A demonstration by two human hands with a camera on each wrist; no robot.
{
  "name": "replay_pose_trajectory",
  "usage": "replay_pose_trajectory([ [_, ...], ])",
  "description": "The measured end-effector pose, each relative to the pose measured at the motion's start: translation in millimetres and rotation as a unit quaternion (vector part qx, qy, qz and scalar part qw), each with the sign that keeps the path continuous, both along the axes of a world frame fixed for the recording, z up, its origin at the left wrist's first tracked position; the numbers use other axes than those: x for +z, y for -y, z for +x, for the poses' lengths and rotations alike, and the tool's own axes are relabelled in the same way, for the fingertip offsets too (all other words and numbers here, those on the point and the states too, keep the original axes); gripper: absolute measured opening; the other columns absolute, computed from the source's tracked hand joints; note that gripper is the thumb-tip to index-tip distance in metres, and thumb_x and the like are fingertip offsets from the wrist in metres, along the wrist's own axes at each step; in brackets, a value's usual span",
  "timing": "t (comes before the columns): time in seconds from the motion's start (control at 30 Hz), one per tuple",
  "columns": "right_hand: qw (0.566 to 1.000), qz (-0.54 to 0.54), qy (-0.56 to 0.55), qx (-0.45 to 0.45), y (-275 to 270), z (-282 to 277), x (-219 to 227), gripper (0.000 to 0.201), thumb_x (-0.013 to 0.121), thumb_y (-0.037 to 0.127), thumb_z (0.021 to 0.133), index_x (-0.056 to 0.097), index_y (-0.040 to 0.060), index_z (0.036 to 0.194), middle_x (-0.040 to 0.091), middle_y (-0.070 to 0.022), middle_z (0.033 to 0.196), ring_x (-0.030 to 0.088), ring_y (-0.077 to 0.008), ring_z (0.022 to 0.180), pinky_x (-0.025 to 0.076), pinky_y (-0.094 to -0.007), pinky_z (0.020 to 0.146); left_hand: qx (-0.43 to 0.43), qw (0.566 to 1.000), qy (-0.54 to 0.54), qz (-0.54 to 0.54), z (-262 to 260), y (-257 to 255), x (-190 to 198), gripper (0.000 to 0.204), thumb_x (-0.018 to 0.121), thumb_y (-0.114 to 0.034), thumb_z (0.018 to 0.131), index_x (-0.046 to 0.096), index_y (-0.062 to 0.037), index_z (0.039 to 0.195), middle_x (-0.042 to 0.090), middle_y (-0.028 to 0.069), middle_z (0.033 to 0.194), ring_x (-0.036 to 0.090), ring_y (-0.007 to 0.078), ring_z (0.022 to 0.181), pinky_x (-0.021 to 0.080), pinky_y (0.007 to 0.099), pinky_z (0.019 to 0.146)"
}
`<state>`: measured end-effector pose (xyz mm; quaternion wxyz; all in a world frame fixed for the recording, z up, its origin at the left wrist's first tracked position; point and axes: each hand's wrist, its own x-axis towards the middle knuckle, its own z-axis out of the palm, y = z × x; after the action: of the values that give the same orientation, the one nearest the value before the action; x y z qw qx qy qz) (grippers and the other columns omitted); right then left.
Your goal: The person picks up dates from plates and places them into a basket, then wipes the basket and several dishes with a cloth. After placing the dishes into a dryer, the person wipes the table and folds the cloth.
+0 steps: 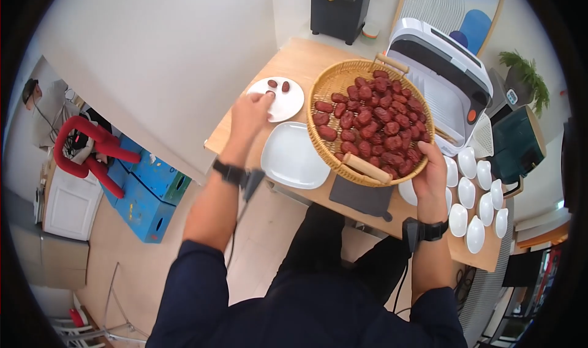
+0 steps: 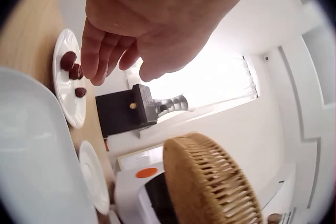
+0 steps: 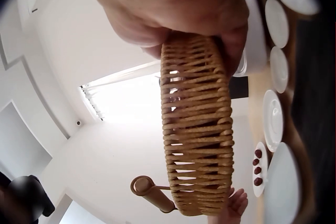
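The head view looked down from above the left grip and the right grip, and faced out over the tabletop. The left wrist view was very close to the left grip and looked past it, tipped sideways. The right wrist view was very close to the right grip, tipped too, and looked along the basket it held. All three views shared the basket and the small plate near the left grip.

Dates lie in the basket, right of the round plate; the square plate sits before the latter.
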<state>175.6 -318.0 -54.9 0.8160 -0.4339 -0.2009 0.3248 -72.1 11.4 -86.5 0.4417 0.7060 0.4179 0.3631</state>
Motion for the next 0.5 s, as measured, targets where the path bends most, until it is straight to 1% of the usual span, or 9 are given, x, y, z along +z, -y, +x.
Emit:
replay_pose_trajectory([
  [0.03, 1.0, 0.004, -0.012, 0.014, 7.9, 5.6, -4.9, 0.053, 0.057, 0.007, 0.094, 0.047, -0.0044, 0.145, 0.059, -0.018, 0.142, 0.06, -0.0291, 0.128, 0.047, -0.0438, 0.114, 0.004, 0.99, -0.115, 0.081, 2.9, -24.2, -4.6, 0.038, 0.069, -0.029, 0.091, 0.075, 0.0044, 0.108, 0.075, 0.0162, 0.077, 0.074, 0.0247, 0.073, 0.056, 0.0395, 0.07],
  [0.07, 1.0, 0.006, -0.015, 0.013, 12.9, 7.7, -7.4, 0.053, 0.057, 0.007, 0.094, 0.047, -0.0044, 0.145, 0.059, -0.018, 0.142, 0.06, -0.0291, 0.128, 0.047, -0.0438, 0.114, 0.003, 0.99, -0.118, 0.083, 8.0, -34.7, -1.1, 0.038, 0.069, -0.029, 0.091, 0.075, 0.0044, 0.108, 0.075, 0.0162, 0.077, 0.074, 0.0247, 0.073, 0.056, 0.0395, 0.07],
  [0.13, 0.999, 0.012, -0.042, 0.004, 24.1, 7.8, -6.9, 0.054, 0.057, 0.008, 0.095, 0.046, -0.0042, 0.146, 0.058, -0.0191, 0.143, 0.06, -0.0302, 0.129, 0.047, -0.0442, 0.114, -0.017, 0.945, -0.295, 0.142, 19.3, -46.1, 5.1, 0.042, 0.07, -0.03, 0.092, 0.071, -0.0009, 0.122, 0.077, 0.0151, 0.095, 0.073, 0.0252, 0.08, 0.056, 0.0385, 0.077],
  [0.17, 0.999, 0.005, -0.038, -0.011, 28.9, 5.0, -4.8, 0.054, 0.057, 0.009, 0.095, 0.046, -0.0041, 0.146, 0.058, -0.0194, 0.145, 0.06, -0.031, 0.13, 0.048, -0.0448, 0.114, -0.019, 0.944, -0.296, 0.144, 23.6, -48.0, 4.9, 0.042, 0.07, -0.03, 0.092, 0.071, -0.0009, 0.122, 0.077, 0.0151, 0.095, 0.073, 0.0252, 0.08, 0.056, 0.0385, 0.077],
  [0.23, 0.999, 0.009, -0.042, -0.014, 36.3, -0.6, 4.6, 0.054, 0.056, 0.008, 0.094, 0.046, -0.0052, 0.146, 0.058, -0.019, 0.144, 0.059, -0.0303, 0.129, 0.047, -0.0435, 0.114, -0.033, 0.881, -0.371, 0.292, 32.3, -48.6, 2.9, 0.038, 0.071, -0.027, 0.091, 0.073, -0.0091, 0.124, 0.076, 0.0165, 0.098, 0.073, 0.0291, 0.089, 0.056, 0.0413, 0.081],
  [0.37, 0.999, 0.013, -0.046, -0.015, 48.7, 2.6, 3.6, 0.056, 0.054, 0.007, 0.094, 0.045, -0.0055, 0.147, 0.057, -0.0189, 0.145, 0.058, -0.0297, 0.131, 0.045, -0.0426, 0.115, -0.086, 0.866, -0.408, 0.275, 46.2, -80.7, -22.1, 0.037, 0.072, -0.024, 0.089, 0.074, -0.013, 0.125, 0.076, 0.0149, 0.099, 0.072, 0.0302, 0.096, 0.056, 0.0433, 0.083],
  [0.43, 0.999, 0.012, -0.05, -0.018, 52.4, 3.0, 2.2, 0.057, 0.055, 0.008, 0.094, 0.044, -0.0053, 0.148, 0.056, -0.019, 0.145, 0.057, -0.0298, 0.132, 0.045, -0.0429, 0.115, -0.099, 0.891, -0.374, 0.239, 46.6, -83.9, -23.1, 0.032, 0.073, -0.019, 0.087, 0.075, -0.0091, 0.117, 0.076, 0.0135, 0.098, 0.072, 0.0306, 0.093, 0.056, 0.0437, 0.082],
  [0.47, 0.999, 0.018, -0.043, -0.017, 53.3, 2.8, 2.1, 0.055, 0.055, 0.009, 0.095, 0.045, -0.0039, 0.147, 0.057, -0.019, 0.145, 0.058, -0.0305, 0.131, 0.046, -0.0442, 0.114, -0.1, 0.89, -0.375, 0.24, 48.4, -87.9, -21.9, 0.032, 0.073, -0.019, 0.087, 0.075, -0.0091, 0.117, 0.076, 0.0135, 0.098, 0.072, 0.0306, 0.093, 0.056, 0.0437, 0.082],
  [0.5, 0.999, 0.024, -0.036, -0.016, 53.9, 2.7, 2.2, 0.054, 0.056, 0.01, 0.096, 0.046, -0.0025, 0.147, 0.057, -0.0189, 0.145, 0.06, -0.0311, 0.13, 0.048, -0.0455, 0.114, -0.062, 0.903, -0.361, 0.226, 53.1, -94.0, -19.9, 0.027, 0.073, -0.016, 0.086, 0.075, -0.0074, 0.112, 0.076, 0.0132, 0.098, 0.072, 0.0307, 0.092, 0.056, 0.0436, 0.082],
])
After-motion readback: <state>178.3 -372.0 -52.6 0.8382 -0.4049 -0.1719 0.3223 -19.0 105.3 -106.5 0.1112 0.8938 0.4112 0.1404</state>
